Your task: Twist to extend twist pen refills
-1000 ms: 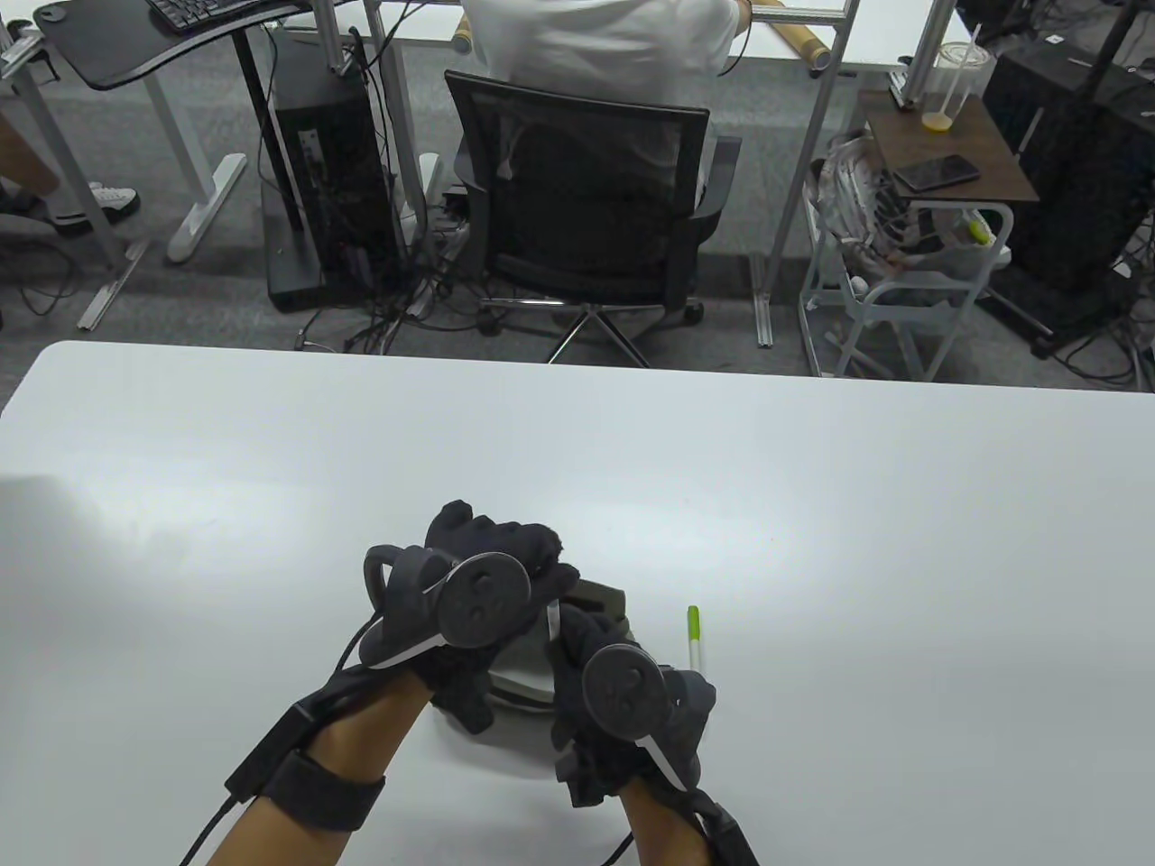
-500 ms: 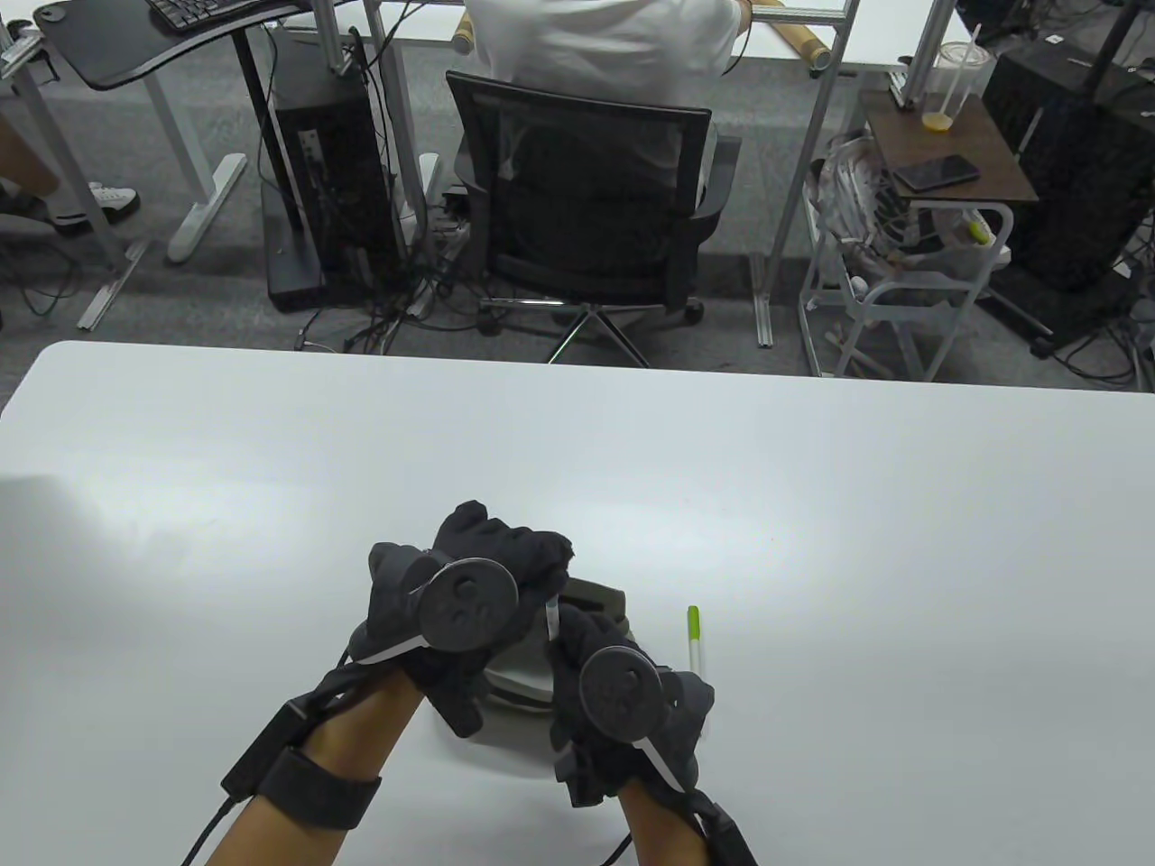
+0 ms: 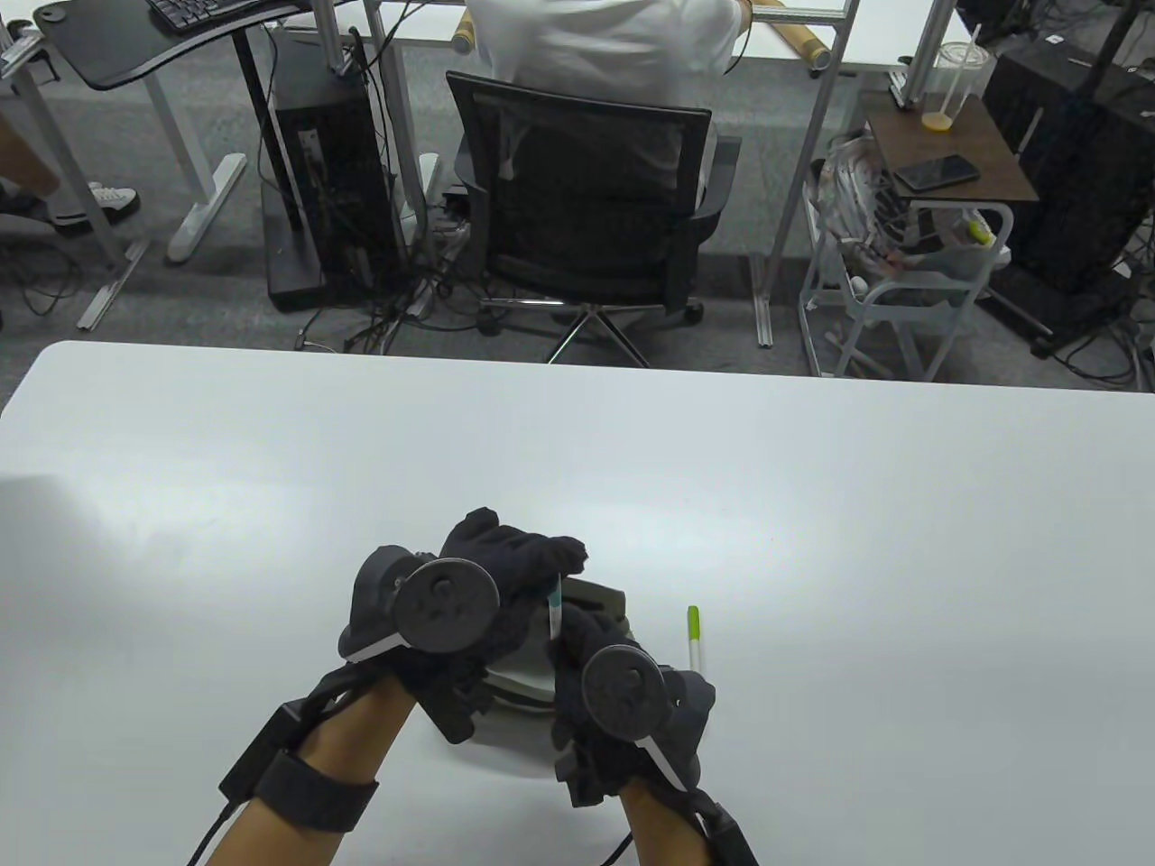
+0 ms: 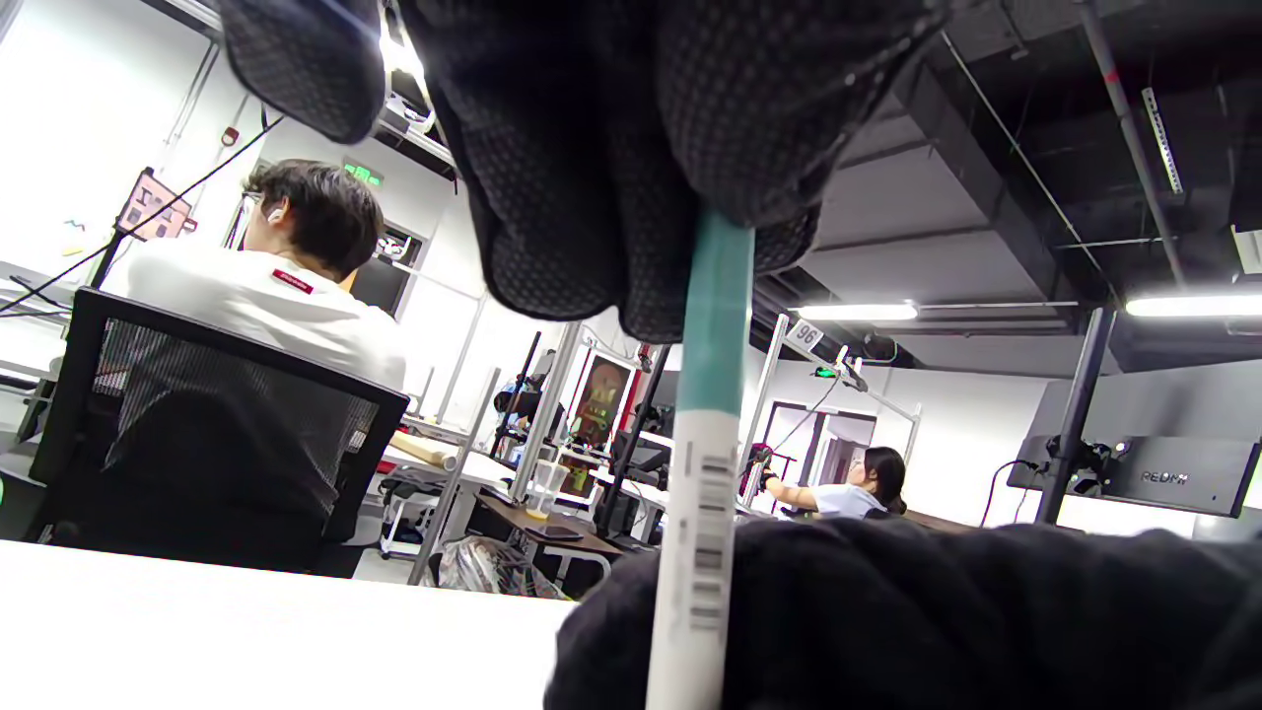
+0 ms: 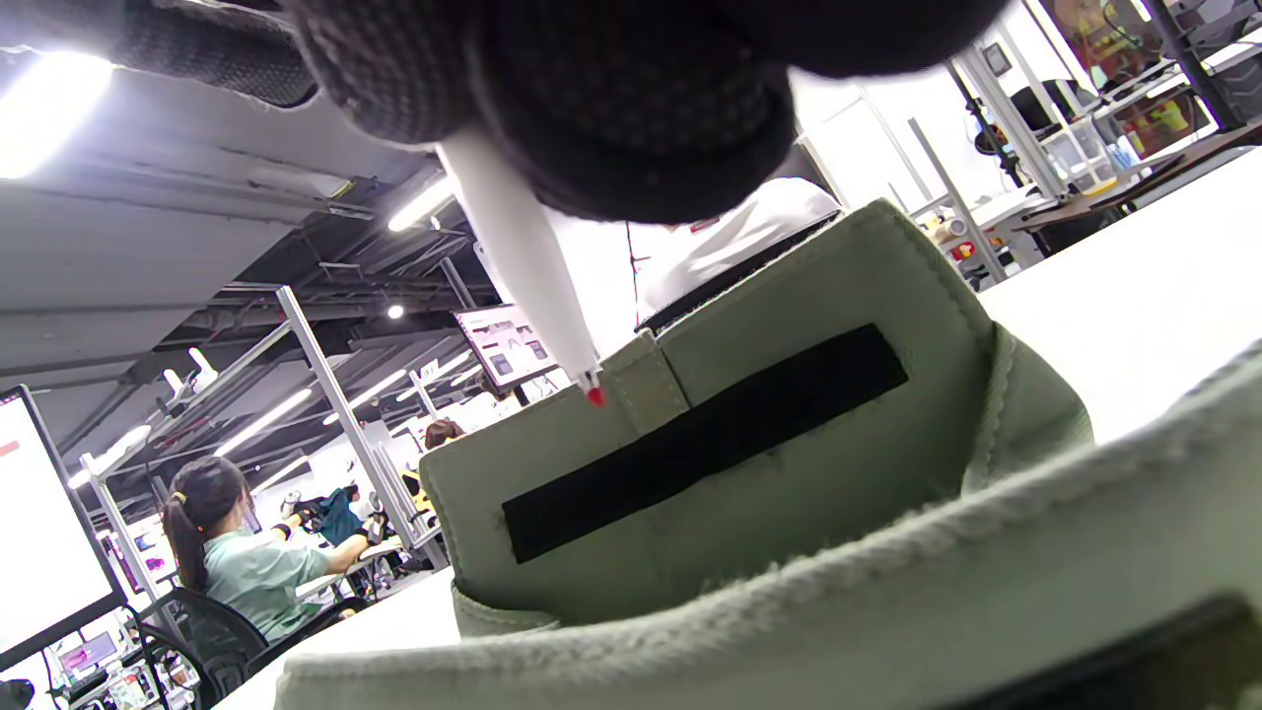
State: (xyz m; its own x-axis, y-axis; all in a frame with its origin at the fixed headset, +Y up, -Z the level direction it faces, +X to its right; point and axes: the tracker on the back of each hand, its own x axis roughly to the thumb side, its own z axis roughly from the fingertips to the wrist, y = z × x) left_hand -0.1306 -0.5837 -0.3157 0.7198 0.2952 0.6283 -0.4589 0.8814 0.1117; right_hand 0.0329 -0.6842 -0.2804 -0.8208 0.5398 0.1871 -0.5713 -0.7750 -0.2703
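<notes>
Twist pen (image 3: 554, 613) is held up off the surface (image 3: 812, 541) between both hands, near the front edge, directly over a pale green fabric pouch (image 3: 595, 600). Teal upper section (image 4: 715, 316), white lower barrel with a printed barcode (image 4: 702, 552). Left hand (image 3: 505, 577) pinches the teal end from above, fingertips (image 4: 631, 197) pressed together around it. Right hand (image 3: 623, 695) wraps the white barrel lower down, fingers (image 5: 631, 128) pressed tight on it; the wrist view shows the tapered white nose sticking out below the glove with a small red tip (image 5: 595, 396) showing. So the refill looks at least partly extended, though I can't tell if it's at full travel. Handling judgement: light, thin, stiff plastic, smooth enough to slip in knit gloves. Best hold is one hand on each section, either side of the teal/white seam, counter-rotating along the axis without bending; side load on a barrel this thin could pop or crack the joint. The current hold matches that. Pouch sits open on the surface under the hands, black strip (image 5: 705, 444) on its inside flap. A second pen, white with a lime-green end (image 3: 693, 636), lies flat on the surface just right of the right hand, untouched.
</notes>
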